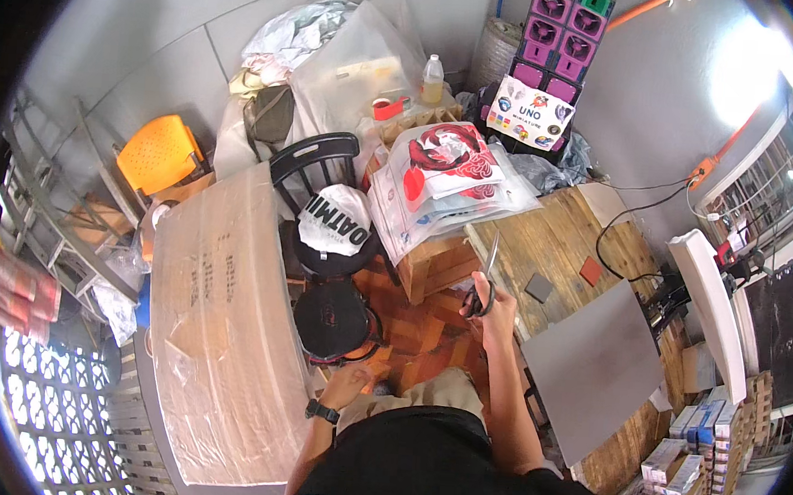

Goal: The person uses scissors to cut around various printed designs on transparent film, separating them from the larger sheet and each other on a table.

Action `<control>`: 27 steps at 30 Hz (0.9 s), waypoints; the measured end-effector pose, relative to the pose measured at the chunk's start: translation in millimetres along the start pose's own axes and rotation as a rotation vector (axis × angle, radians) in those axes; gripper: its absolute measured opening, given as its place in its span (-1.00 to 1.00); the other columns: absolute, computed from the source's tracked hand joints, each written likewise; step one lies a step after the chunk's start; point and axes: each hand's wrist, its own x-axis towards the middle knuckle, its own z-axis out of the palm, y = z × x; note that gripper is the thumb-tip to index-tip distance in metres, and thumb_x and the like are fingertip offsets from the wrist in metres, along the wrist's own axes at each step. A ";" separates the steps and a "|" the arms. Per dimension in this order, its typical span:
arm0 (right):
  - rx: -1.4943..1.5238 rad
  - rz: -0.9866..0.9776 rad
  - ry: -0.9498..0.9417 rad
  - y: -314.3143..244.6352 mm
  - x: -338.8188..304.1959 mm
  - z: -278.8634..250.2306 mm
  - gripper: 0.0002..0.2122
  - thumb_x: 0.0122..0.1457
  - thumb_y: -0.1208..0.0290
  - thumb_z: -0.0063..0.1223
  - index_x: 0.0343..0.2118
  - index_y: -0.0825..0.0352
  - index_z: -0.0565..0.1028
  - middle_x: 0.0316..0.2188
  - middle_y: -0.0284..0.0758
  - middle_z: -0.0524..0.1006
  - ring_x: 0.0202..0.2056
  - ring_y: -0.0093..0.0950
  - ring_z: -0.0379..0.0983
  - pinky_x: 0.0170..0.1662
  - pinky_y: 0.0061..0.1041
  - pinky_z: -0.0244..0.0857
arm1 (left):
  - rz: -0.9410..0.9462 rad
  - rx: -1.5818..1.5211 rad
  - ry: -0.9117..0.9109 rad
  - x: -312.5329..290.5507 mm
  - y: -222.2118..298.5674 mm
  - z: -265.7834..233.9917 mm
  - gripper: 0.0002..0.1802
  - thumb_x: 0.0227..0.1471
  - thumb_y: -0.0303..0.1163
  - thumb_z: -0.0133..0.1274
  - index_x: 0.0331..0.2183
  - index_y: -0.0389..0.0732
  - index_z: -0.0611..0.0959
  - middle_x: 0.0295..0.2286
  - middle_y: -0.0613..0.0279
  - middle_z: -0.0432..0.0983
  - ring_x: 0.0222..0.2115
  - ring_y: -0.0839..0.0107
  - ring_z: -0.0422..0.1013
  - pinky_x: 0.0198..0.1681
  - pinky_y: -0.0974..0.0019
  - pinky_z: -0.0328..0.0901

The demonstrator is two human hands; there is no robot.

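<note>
My right hand is closed round the black handles of a pair of scissors, with the metal blades pointing up and away from me. It is raised beside the near left edge of a wooden table. Lower down, my left hand hangs in front of a round black stool, with nothing seen in it. Its fingers look loosely apart, though they partly blend with the floor. A grey square piece and a reddish-brown square piece lie on the table, near a large grey sheet.
To my left stands a large plastic-wrapped board. A black chair carries a white printed cloth. Printed plastic sheets cover a wooden crate. On the right are a white monitor, cables and stacked boxes.
</note>
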 end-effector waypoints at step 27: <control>0.037 -0.028 0.421 6.9 362.5 -115.0 -0.63 0.18 0.23 0.24 -0.14 0.47 0.50 -0.61 -0.38 0.45 -0.63 -0.56 0.38 -0.55 -0.55 0.30 | 0.536 0.578 0.070 545.4 228.3 10.5 -0.57 -0.03 -0.47 0.09 -0.04 -0.22 0.61 -0.03 -0.04 0.51 0.06 0.06 0.39 0.16 0.11 0.24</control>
